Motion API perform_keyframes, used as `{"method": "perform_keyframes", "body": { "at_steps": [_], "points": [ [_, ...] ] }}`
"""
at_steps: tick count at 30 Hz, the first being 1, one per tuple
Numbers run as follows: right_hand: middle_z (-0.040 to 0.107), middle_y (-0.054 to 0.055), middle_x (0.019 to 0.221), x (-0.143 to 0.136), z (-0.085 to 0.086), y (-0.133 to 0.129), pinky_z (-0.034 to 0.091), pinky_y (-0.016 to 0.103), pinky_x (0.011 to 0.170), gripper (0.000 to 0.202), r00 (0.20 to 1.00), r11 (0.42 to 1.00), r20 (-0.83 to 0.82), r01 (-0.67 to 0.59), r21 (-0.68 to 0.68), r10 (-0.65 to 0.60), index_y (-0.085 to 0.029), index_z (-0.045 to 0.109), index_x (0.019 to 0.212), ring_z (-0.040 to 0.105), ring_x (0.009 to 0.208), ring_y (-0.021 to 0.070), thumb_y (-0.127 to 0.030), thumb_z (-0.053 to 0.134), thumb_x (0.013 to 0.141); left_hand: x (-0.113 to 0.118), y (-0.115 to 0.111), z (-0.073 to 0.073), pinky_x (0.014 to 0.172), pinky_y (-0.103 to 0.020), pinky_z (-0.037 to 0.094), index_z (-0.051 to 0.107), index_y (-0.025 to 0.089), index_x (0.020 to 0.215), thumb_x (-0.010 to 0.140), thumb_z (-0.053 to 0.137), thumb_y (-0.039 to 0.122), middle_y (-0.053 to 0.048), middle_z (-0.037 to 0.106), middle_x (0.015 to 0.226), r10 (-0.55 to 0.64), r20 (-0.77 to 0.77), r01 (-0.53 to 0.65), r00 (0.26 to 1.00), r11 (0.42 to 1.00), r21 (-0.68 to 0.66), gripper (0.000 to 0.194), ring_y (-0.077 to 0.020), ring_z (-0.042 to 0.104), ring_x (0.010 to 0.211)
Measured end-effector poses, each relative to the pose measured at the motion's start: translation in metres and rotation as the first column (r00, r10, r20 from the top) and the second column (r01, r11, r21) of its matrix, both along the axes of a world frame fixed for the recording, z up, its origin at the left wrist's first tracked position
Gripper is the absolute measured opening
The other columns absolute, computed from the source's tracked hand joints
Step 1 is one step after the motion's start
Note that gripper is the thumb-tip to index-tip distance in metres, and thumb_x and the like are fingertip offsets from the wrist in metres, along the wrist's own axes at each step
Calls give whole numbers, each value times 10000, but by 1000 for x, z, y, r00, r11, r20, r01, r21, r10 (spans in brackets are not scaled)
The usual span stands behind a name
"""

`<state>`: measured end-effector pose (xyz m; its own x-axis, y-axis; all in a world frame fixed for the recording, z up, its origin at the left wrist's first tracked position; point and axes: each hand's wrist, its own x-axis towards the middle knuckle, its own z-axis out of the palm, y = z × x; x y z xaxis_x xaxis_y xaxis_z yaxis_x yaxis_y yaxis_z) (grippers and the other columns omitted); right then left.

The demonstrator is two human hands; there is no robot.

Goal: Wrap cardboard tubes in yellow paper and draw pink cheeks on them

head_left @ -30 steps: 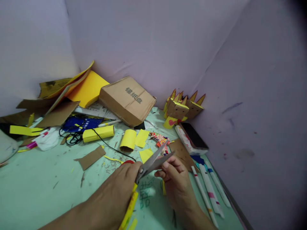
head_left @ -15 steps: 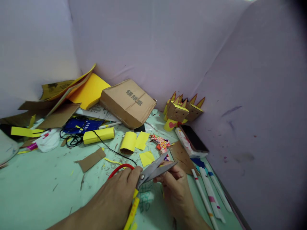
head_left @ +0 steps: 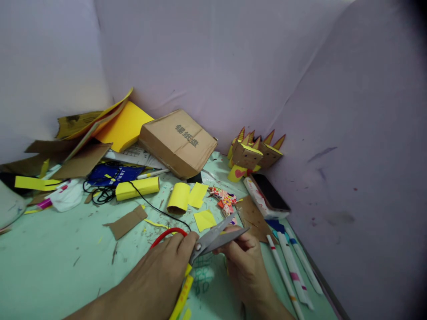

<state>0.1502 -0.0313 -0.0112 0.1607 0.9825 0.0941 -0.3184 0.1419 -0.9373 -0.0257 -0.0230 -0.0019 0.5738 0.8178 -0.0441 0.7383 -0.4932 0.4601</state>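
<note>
Red-handled scissors (head_left: 208,243) are held in my left hand (head_left: 168,271), whose fingers wrap round the handles. Their blades stand slightly apart and point right, over the fingertips of my right hand (head_left: 245,262). The right fingers are pinched together at the blades; whatever they hold is mostly hidden, with only a bit of yellow showing. A yellow strip (head_left: 183,298) hangs below my left hand. Just beyond the blades lie a yellow paper square (head_left: 204,220) and a patterned scrap (head_left: 225,200).
Behind are a cardboard box (head_left: 178,142), yellow tubes (head_left: 178,198), black cord and stacked card (head_left: 83,162). Spiky cardboard figures (head_left: 247,155) stand at the back right. A phone (head_left: 270,192) and white markers (head_left: 293,271) lie to the right on the green table (head_left: 66,271).
The scissor blades have closed slightly and tipped a little lower. The yellow strip has shifted slightly left. Both hands have hardly moved.
</note>
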Motion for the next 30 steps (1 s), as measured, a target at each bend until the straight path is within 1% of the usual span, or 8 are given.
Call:
{"method": "perform_keyframes", "body": {
  "at_steps": [5,10,13,15,18,23,26,30],
  "points": [
    [673,-24,591,-1,0,0,460,168,526,56,1000,1000,-10,5,-2,-5,-191,718,599,587,530,91,-180,740,650,0,-1,7,900,-437,470,352,217,1376,752,446,190,-133,557,1265,-15,-20,14,1000,998,-63,632,-280,559,1075],
    [661,-24,555,-1,0,0,467,169,527,50,1000,999,-5,7,-33,-7,-187,721,597,581,529,93,-178,744,640,2,-4,19,930,-454,447,394,190,1356,761,409,149,-139,567,1260,48,-10,-48,999,995,-84,597,-269,570,1067],
    [661,-18,555,0,1,0,476,179,515,39,1000,999,-13,16,-39,-16,-182,724,598,580,521,100,-184,757,618,2,-5,23,921,-431,455,410,192,1345,769,403,141,-132,582,1241,43,-10,-44,999,994,-97,578,-252,579,1052],
    [667,-14,573,0,3,-1,486,185,498,43,999,999,-27,18,-49,-20,-180,726,596,582,516,105,-188,768,600,1,-5,22,913,-422,461,403,198,1346,752,415,128,-126,583,1241,41,-8,-41,999,996,-80,598,-247,579,1053],
    [679,-8,586,0,4,-1,494,185,472,48,999,997,-34,15,-76,-18,-181,732,605,582,498,104,-205,774,597,-2,-4,17,899,-414,469,390,212,1349,740,419,123,-119,582,1245,34,21,-33,999,998,-51,616,-248,582,1049],
    [691,-7,564,2,3,0,495,182,453,14,1000,998,1,-16,-67,16,-183,734,618,589,470,105,-178,745,612,-6,0,9,846,-356,495,419,249,1321,731,435,138,-82,636,1149,-1,77,3,997,999,-32,601,-238,608,987],
    [702,-6,565,5,3,2,501,183,458,52,998,997,30,-47,-65,49,-184,728,615,604,475,109,-134,715,615,-9,1,11,844,-346,494,426,265,1315,723,424,119,-66,637,1137,-6,67,8,998,1000,-29,609,-235,611,974],
    [679,-17,499,10,10,4,481,183,432,125,991,993,109,-61,-98,72,-177,711,565,594,426,108,-56,679,567,-14,3,18,905,-384,465,412,271,1326,726,355,53,-68,603,1208,-35,1,35,999,999,-16,641,-234,573,1061]
  ]
}}
